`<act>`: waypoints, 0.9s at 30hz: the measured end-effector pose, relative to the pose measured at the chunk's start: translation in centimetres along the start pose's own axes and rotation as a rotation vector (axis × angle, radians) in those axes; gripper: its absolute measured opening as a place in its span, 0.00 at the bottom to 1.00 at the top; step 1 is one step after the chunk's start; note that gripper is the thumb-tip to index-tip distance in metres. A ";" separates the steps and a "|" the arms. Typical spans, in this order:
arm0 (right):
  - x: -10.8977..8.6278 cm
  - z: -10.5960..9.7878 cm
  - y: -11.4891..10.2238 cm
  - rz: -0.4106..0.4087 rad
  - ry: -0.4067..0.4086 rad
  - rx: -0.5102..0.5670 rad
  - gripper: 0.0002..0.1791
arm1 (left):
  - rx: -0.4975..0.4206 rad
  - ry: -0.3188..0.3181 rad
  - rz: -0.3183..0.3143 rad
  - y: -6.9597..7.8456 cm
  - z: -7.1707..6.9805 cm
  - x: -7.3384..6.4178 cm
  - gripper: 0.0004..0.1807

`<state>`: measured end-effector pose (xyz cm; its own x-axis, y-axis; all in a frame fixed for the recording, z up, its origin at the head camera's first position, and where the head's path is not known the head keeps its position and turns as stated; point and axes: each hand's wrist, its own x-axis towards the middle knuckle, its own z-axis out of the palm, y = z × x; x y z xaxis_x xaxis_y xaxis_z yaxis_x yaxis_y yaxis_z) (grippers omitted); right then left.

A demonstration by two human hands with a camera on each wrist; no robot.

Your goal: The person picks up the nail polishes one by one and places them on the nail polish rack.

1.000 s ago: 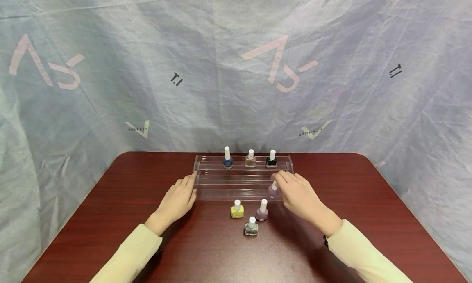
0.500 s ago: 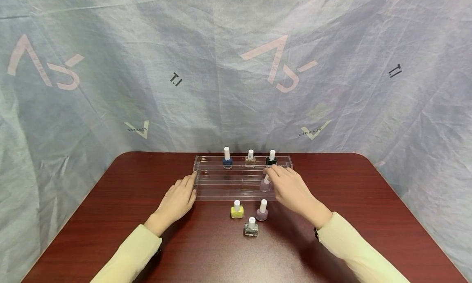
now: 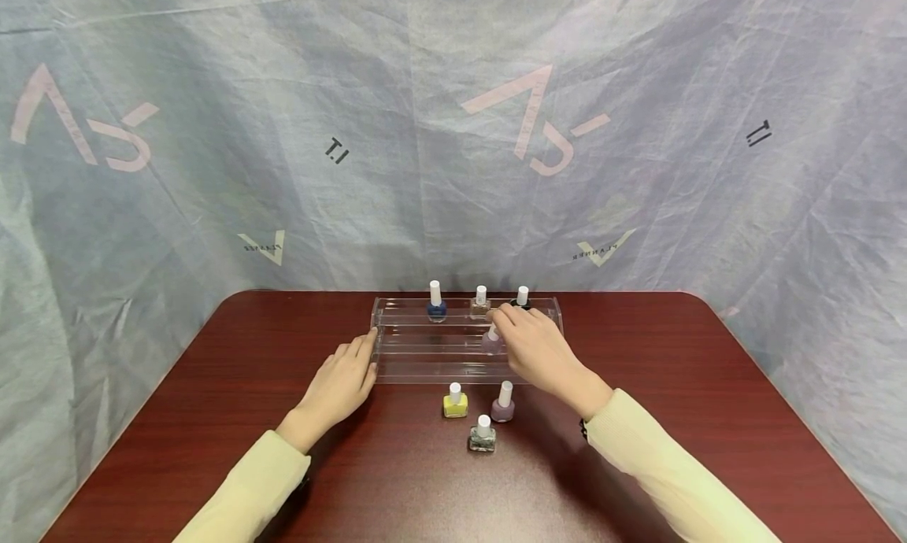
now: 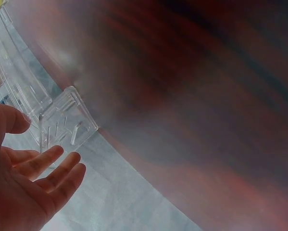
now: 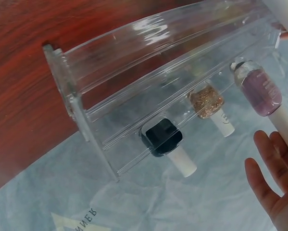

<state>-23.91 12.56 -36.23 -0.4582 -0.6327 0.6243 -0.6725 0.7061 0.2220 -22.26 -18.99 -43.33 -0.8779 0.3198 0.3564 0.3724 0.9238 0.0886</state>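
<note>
My right hand [image 3: 538, 348] pinches a purple nail polish bottle [image 3: 491, 343] by its white cap, over the middle of the clear stepped rack [image 3: 425, 370]. In the right wrist view this nail polish bottle [image 5: 260, 92] hangs tilted, its base toward the rack. On the rack's back tier stand a blue bottle [image 3: 435, 312], a gold glitter bottle [image 3: 479, 310] and a black bottle [image 5: 162, 137]. My left hand [image 3: 338, 384] rests at the rack's left end, fingers fairly straight; the left wrist view shows fingertips against the clear end panel [image 4: 69, 120].
In front of the rack, on the dark red table [image 3: 397, 480], stand a yellow bottle [image 3: 456, 405], a second purple bottle [image 3: 502, 409] and a greyish glitter bottle [image 3: 483, 439]. A grey printed cloth [image 3: 425, 173] hangs behind the table.
My right hand has carried the purple nail polish bottle leftward and back, from the rack's front right toward its middle. The left hand has stayed at the rack's end.
</note>
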 end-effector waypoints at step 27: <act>2.8 2.6 -0.1 -0.036 -0.066 -0.047 0.17 | -0.005 -0.004 0.001 0.0 -0.1 0.0 0.31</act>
<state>-26.61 9.87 -36.50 -0.4727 -0.6765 0.5648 -0.6621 0.6956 0.2790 -22.26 -19.04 -43.27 -0.8787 0.3215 0.3528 0.3747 0.9225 0.0924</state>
